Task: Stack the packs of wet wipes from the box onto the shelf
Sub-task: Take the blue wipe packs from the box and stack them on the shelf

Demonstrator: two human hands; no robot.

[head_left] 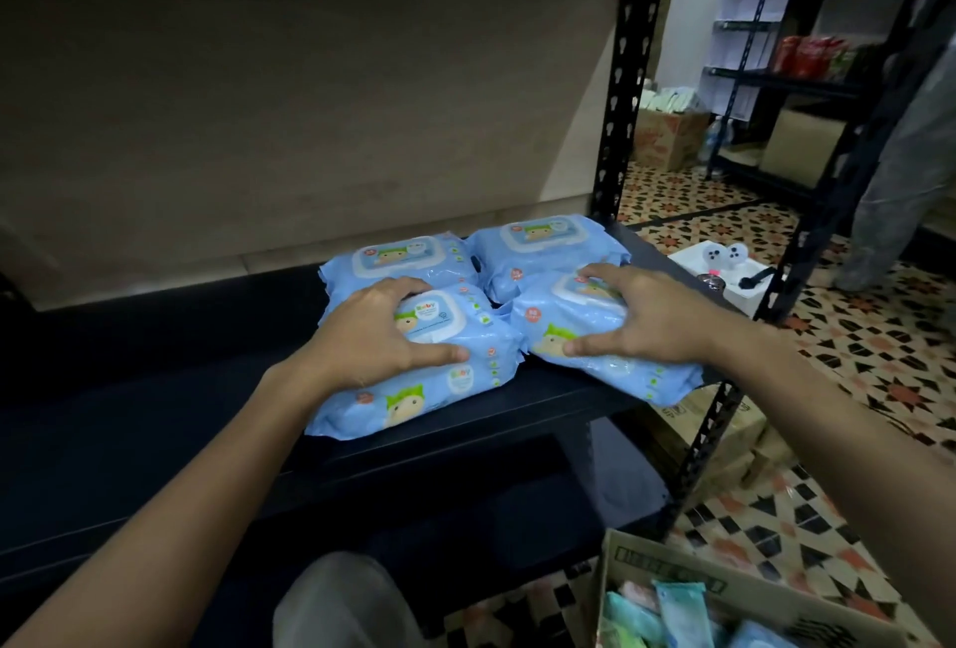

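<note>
four blue packs of wet wipes sit on the dark shelf (155, 389), toward its right end, in two rows.

item, far left pack (398, 257): lies flat, lid up, against the far right one.

item, near left pack (439, 378): flat at the shelf's front edge. your left hand (372, 337) rests on top, fingers spread over the lid end and thumb along the near side, closed loosely round it. judged purpose: squaring it against the far row.

item, far right pack (543, 244): flat, close to the black upright (628, 78), likely set first to anchor the rows.

item, near right pack (595, 337): skewed, its near right corner overhanging the shelf edge. your right hand (652, 321) clasps it from above, fingers over the lid, thumb on the near face. judged purpose: turning it straight and pushing it in.

item, cardboard box (672, 575): on the floor, near right, open, with more packs inside in mixed colours. the task looks well short of done; a second layer has not been started.
</note>
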